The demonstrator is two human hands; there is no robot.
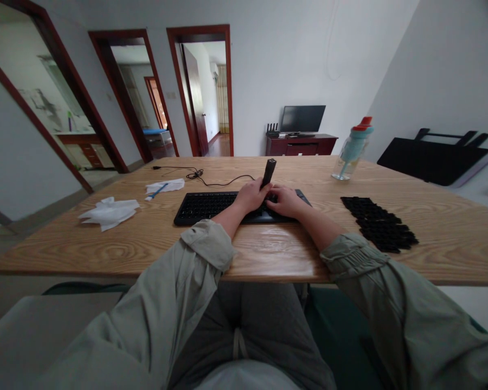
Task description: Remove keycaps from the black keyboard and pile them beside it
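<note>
A black keyboard (207, 207) lies near the front of the wooden table. My left hand (251, 195) is closed round a black stick-like tool (269, 171), which stands nearly upright over the keyboard's right part. The tool's lower end is hidden behind my fingers. Right beside it, my right hand (287, 201) rests low over the keys with its fingers curled in towards the left hand. What its fingertips hold, if anything, cannot be made out. A black cable (223, 184) runs from the back of the keyboard to the left.
Several small black pieces, looking like loose keycaps (378, 223), lie to the right. Behind them stands a clear bottle (347, 157) with a red lid. On the left are a crumpled white tissue (110, 213) and a blue brush-like stick (158, 191) on a white cloth (173, 184).
</note>
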